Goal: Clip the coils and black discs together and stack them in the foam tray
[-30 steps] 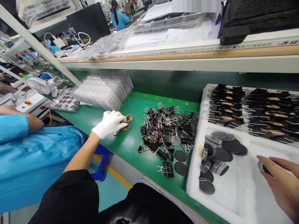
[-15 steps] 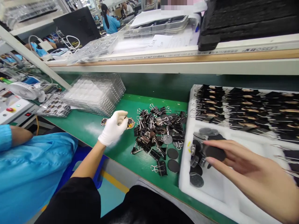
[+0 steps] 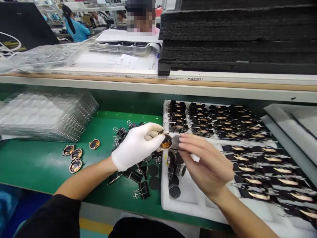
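My left hand [image 3: 138, 145], in a white glove, pinches a round gold-rimmed watch case [image 3: 165, 141] with orange film inside its dark face. Just right of it, the thumb and fingers of my bare right hand [image 3: 205, 158] grip a grey disc [image 3: 175, 142]. The two parts are close together above the left edge of a white foam tray [image 3: 165, 201]; whether they touch is unclear. Below them in the tray lie several dark discs [image 3: 174, 191]. A heap of black binder clips [image 3: 136, 176] is partly hidden beneath my left hand, with two black discs [image 3: 155, 182] beside it.
Several more watch cases [image 3: 76, 154] lie on the green table [image 3: 37, 168] at the left. Clear plastic trays [image 3: 54, 114] are stacked behind them. Rows of clipped pieces [image 3: 252, 167] fill much of the foam tray. A shelf [image 3: 119, 84] crosses overhead, bearing black foam sheets [image 3: 235, 39].
My left hand has lifted a watch case off the table and carried it right. My right hand has brought a disc up from the foam tray towards it. The view has swung right.
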### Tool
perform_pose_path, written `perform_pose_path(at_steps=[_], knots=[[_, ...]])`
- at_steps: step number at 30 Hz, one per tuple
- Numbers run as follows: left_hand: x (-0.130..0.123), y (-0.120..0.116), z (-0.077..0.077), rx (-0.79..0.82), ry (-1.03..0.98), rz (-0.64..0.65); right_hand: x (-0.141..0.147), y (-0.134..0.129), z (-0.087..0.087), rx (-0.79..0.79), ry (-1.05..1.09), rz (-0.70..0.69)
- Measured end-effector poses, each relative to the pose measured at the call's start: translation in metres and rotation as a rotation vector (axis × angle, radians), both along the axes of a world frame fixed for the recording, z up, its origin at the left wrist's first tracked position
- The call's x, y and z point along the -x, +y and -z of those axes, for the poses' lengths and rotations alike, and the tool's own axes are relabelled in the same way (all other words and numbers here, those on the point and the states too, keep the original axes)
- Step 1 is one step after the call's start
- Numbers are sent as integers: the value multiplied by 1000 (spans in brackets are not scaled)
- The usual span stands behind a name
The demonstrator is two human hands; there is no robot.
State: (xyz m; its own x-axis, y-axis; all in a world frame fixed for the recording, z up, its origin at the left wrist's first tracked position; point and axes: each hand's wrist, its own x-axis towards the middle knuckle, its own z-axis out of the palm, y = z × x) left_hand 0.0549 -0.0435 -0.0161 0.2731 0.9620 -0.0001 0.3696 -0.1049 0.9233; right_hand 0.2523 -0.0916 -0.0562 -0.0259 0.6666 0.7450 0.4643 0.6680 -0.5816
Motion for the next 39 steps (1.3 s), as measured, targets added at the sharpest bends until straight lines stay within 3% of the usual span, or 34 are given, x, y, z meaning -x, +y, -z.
perform_pose_path(at_steps=[2, 5, 11, 15, 19, 22, 25, 27, 32, 35, 37, 39], knots=[[-1, 3, -3, 125, -52, 77, -2, 3, 7, -204, -160, -4], [2, 7, -7, 218, -105, 157, -2, 8, 14, -347, -310, -17], [9, 8, -5, 174, -124, 263, -2, 9, 19, -238, -364, -161], [5, 5, 0, 63, -79, 222, 6, 3, 19, -28, -85, -154], [9, 5, 2, -97, 47, 263, 11, 3, 12, 485, 347, -176], [21, 12, -3, -190, 266, 393, 6, 7, 11, 800, 527, -248], [27, 17, -4, -465, 702, 513, -3, 12, 11, 852, 692, -236], [23, 15, 4, -689, 954, 591, -7, 14, 10, 870, 785, -235], [6, 2, 32, -936, 1136, 683, -8, 14, 3, 925, 817, -362], [8, 5, 31, -1013, 1138, 586, -7, 13, 3, 979, 777, -414], [12, 10, 23, -1001, 1051, 371, -6, 13, 6, 1002, 764, -422], [14, 12, 16, -902, 824, 139, -6, 12, 11, 1002, 731, -424]])
